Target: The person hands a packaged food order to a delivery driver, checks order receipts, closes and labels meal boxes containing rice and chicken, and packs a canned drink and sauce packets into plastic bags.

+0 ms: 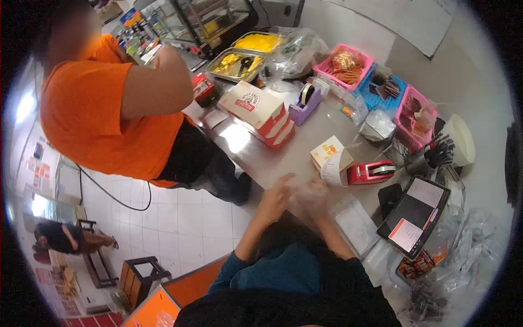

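Both hands are close together over the front edge of the steel counter, smeared by motion. Thin, clear plastic (303, 192) shows around the fingers of my right hand (317, 200); whether it is a bag or a glove I cannot tell. Beside it, the fingers of my left hand (279, 194) point toward the plastic, too blurred to show their grip. Just beyond my hands stands a small white and yellow box (330, 152), with a curled paper receipt (333, 170) at its front. A red tape dispenser (371, 173) is to its right.
A co-worker in an orange shirt (95, 120) stands at left by stacked red and white boxes (253, 106). Behind are a purple tape dispenser (305, 106), trays of yellow food (237, 64) and pink baskets (357, 52). A tablet (414, 215) and packs of clear plastic (354, 223) are at right.
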Demonstrator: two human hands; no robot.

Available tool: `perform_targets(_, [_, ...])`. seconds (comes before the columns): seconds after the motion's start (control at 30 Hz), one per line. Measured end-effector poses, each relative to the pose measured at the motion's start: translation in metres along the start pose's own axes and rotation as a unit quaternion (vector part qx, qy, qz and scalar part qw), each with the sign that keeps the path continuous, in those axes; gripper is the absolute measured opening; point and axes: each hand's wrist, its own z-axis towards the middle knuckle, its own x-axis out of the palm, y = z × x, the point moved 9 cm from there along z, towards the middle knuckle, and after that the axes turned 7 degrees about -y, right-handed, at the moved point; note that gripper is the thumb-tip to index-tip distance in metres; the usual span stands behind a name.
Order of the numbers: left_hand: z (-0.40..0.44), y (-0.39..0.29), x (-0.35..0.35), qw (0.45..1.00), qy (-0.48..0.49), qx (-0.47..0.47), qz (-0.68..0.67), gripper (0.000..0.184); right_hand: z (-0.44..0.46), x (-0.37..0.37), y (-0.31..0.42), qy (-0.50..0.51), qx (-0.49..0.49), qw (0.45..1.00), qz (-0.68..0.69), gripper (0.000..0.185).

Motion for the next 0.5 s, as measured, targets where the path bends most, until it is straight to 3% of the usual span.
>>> perform_targets(0.13, [0.005,0.031,-0.045,0.996,-0.088,0.021,-0.027,0.038,0.025,0.026,0.005,0.028,0.062,0.997,0.032,0.047])
perform_targets(0.23, [0.002,0.039,-0.069,0.994,-0.111,0.018,-0.017,0.035,0.047,0.043,-0.004,-0.001,0.101,0.994,-0.042,0.04])
perform_targets(0.27, [0.0,0.037,-0.076,0.993,-0.116,0.017,-0.008,0.034,0.051,0.042,-0.025,-0.054,0.217,0.972,0.076,0.039])
perform_targets(0.33, [-0.007,0.044,-0.091,0.991,-0.134,0.004,-0.005,0.032,0.06,0.045,-0.044,-0.151,0.436,0.836,0.296,0.037])
perform_targets(0.43, [-0.017,0.068,-0.111,0.984,-0.172,-0.021,-0.037,0.031,0.102,0.04,-0.059,-0.158,0.4,0.816,0.386,0.037])
perform_targets(0.5, [-0.022,0.092,-0.121,0.979,-0.192,-0.027,-0.065,0.031,0.116,0.049,-0.06,-0.055,0.498,0.737,0.454,0.051])
